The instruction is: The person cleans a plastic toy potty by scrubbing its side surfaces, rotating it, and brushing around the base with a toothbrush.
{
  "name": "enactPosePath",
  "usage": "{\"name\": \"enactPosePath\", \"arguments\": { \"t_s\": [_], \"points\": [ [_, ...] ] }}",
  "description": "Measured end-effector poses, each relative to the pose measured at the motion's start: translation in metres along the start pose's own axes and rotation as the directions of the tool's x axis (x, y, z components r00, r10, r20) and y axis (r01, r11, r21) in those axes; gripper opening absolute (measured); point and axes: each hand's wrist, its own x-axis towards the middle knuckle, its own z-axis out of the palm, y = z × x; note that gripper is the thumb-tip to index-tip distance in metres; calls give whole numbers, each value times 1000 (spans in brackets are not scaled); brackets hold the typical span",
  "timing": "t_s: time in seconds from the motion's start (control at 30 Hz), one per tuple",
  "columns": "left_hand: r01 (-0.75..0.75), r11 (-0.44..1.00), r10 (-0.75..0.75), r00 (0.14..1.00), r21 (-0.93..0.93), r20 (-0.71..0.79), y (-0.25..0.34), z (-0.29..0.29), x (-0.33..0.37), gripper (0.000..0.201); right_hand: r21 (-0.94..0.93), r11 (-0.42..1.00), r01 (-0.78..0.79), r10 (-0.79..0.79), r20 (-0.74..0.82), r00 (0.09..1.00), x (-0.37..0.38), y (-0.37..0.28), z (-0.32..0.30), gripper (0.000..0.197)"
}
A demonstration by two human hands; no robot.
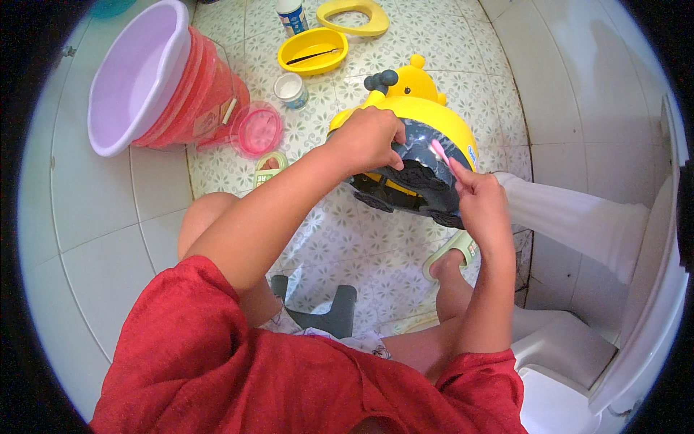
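A yellow and black child's potty (449, 124) with an animal head and dark handle knobs lies tipped on the tiled floor, its dark base and small wheels facing me. Wet-looking white streaks mark the dark part. My left hand (370, 139) grips the potty's dark edge, thumb bent toward me. Pinched in my right hand (480, 197) is a pink toothbrush (439, 152), its head against or just over the dark surface; contact cannot be made out. Beyond the potty are a yellow oval bowl (293, 64) holding a thin dark stick-like tool and a yellow seat ring (377, 27).
On the left, a lilac basin (108, 116) sits in stacked red buckets (217, 94), with a pink dipper (260, 132) beside them. A white tub (290, 90) and a white-blue bottle (291, 16) stand nearby. To the right are a white pedestal (571, 210) and tiled wall.
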Motion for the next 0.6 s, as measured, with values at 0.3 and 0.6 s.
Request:
{"name": "enactPosePath", "arguments": {
  "t_s": [0.3, 0.6],
  "points": [
    [-35, 999, 34, 999, 27, 31, 0, -2, 0, 40, 2, 997, 81, -81, 53, 995, -7, -15, -4, 38],
    [-46, 999, 45, 998, 20, 32, -1, 1, 2, 43, -58, 998, 40, -36, 72, 997, 0, -5, -6, 37]
  ]
}}
